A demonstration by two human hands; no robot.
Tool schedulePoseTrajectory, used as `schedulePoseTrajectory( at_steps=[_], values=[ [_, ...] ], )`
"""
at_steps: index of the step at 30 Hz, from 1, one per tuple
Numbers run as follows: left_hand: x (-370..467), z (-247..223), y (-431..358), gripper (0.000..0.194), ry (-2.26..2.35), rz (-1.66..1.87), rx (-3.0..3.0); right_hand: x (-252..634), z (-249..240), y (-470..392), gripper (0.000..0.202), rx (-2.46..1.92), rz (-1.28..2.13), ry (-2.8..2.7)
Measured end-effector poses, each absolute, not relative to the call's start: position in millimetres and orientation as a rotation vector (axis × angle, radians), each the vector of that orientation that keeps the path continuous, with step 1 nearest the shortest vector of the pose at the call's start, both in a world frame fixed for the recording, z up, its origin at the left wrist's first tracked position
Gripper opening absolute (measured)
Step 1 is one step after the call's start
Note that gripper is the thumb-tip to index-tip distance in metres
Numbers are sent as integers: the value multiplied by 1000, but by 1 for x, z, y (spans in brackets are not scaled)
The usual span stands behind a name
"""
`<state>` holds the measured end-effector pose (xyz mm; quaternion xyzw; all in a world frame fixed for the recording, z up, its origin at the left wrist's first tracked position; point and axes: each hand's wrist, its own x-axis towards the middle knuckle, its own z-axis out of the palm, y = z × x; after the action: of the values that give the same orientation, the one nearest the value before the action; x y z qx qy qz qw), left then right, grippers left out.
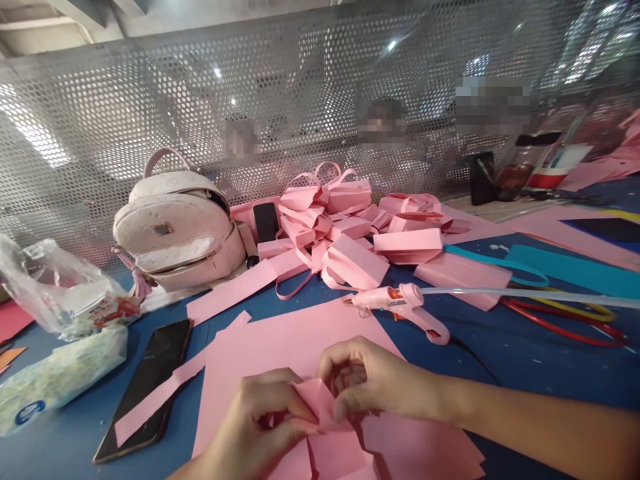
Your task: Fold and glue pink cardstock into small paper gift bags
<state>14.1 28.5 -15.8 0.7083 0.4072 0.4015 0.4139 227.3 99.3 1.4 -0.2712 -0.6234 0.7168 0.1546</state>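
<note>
Your left hand (267, 410) is pinched on the folded pink paper (335, 453), thumb and fingers together, probably to steady its raised flap. Your right hand (377, 383) pinches the opposite edge, seemingly so the crease is controlled from 2 sides. The folded pink paper sits low in front of you, over the large pink sheet (260, 353), which likely serves as a work surface on the blue tabletop (525, 360). The glue gun (390, 300) lies just beyond, presumably for easy reach, with a heap of pink pieces (355, 260) farther back.
</note>
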Motion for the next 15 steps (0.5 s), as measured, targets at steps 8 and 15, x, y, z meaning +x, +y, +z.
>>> schedulePoseTrajectory(
  at_steps=[8,15],
  values=[
    [17,-12,27,32,1002,1029,1928,226,12,100,45,-813,2078,-1911],
    [18,-12,25,30,987,1026,1961,224,6,99,46,-875,2036,-1951]
  ],
)
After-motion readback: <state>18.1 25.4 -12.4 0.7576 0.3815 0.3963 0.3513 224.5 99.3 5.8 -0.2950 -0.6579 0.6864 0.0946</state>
